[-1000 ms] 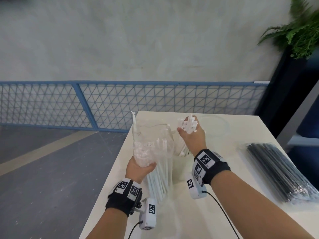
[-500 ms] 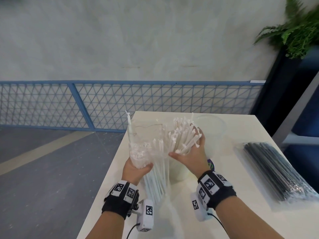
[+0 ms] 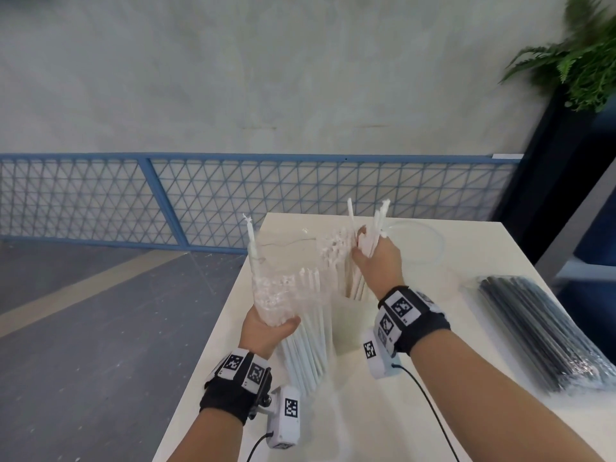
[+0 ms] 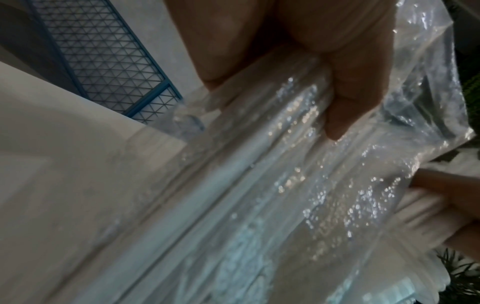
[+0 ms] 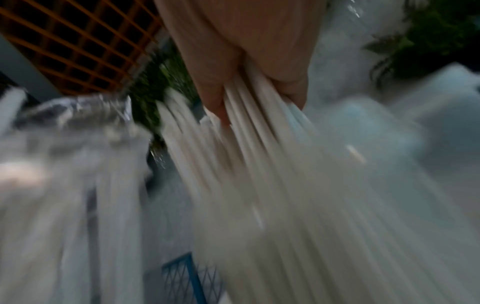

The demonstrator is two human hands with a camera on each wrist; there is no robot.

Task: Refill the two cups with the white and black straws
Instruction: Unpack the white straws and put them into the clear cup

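Note:
My left hand grips a clear plastic bag of white straws around its middle and holds it upright over the table's left side; its thumb presses the crinkled bag. To the right, my right hand holds a bunch of white straws whose tips stick up past the fingers. Their lower ends reach down into a pale cup between my wrists. An empty clear cup stands behind the right hand. A sealed pack of black straws lies at the right.
The white table drops off to grey floor on the left, close beside my left hand. A blue mesh fence runs behind the table. A dark planter with a fern stands at the far right.
My right hand, spread against the fanned straw tips half a second ago, has closed round a bunch of them and risen up and to the right. The left hand keeps its hold on the bag.

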